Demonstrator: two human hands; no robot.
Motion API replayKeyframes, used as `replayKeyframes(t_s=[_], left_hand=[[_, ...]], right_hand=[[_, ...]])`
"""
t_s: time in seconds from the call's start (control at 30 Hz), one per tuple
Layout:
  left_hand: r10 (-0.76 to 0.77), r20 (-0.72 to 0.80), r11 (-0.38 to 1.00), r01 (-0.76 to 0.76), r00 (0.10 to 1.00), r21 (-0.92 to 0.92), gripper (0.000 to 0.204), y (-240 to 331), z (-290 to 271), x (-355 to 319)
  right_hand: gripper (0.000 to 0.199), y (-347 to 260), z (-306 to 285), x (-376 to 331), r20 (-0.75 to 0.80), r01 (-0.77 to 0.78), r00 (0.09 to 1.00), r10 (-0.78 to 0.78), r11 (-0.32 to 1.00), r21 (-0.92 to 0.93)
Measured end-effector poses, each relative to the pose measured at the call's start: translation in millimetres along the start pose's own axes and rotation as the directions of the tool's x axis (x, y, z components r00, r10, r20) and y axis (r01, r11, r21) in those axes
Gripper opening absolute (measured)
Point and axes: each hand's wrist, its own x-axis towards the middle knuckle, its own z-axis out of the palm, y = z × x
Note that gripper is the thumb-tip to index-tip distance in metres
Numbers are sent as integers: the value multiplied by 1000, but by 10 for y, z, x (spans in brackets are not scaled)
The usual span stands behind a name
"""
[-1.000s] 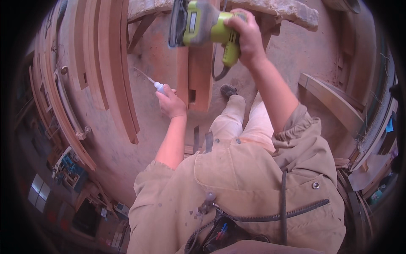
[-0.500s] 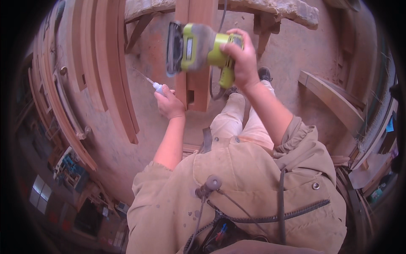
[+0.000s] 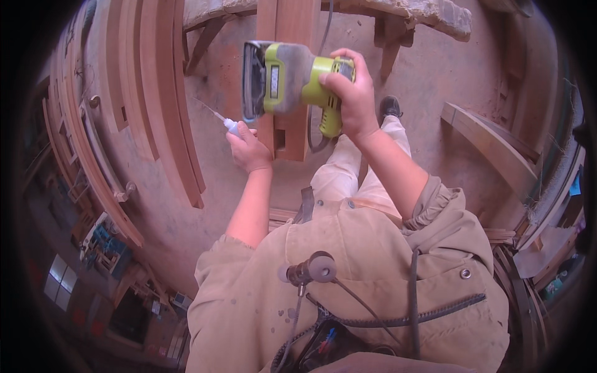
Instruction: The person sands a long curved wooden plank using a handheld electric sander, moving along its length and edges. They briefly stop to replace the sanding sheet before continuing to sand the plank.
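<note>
My right hand (image 3: 354, 99) is wrapped round the grip of a green and grey electric sander (image 3: 292, 84). The sander is held up on its side, its dark flat pad turned to the left. Below it, my left hand (image 3: 250, 149) is closed on a small whitish glue bottle (image 3: 232, 126) with a long thin nozzle pointing up and left. That hand is beside the near end of a reddish wooden beam (image 3: 298, 140), which has a rectangular mortise cut in its face. The sander is in front of part of the beam.
The beam runs toward a rough wooden trestle (image 3: 429, 13) at the far side. Several long boards (image 3: 165, 105) stretch along the left. A pale plank (image 3: 485, 146) lies at the right. A dark cord (image 3: 326, 31) runs beside the beam. An earphone (image 3: 321, 267) dangles before my jacket.
My right hand has brought the sander slightly down and to the left. My left hand and the glue bottle have hardly moved. The dangling earphone has swung.
</note>
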Motion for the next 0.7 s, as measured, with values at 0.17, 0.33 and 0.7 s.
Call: replayKeyframes(t_s=[0.17, 0.33, 0.7], left_hand=[[135, -99, 985, -123, 986, 119, 43, -205, 116, 46], [141, -50, 975, -148, 989, -167, 43, -794, 340, 298], [28, -47, 997, -25, 998, 68, 45, -25, 1, -13]], right_hand=[[46, 85, 4, -305, 9, 18, 1000, -17, 981, -195], [46, 225, 57, -588, -19, 28, 999, -35, 960, -278], [31, -858, 695, 588, 223, 453, 874, -433, 556, -696]])
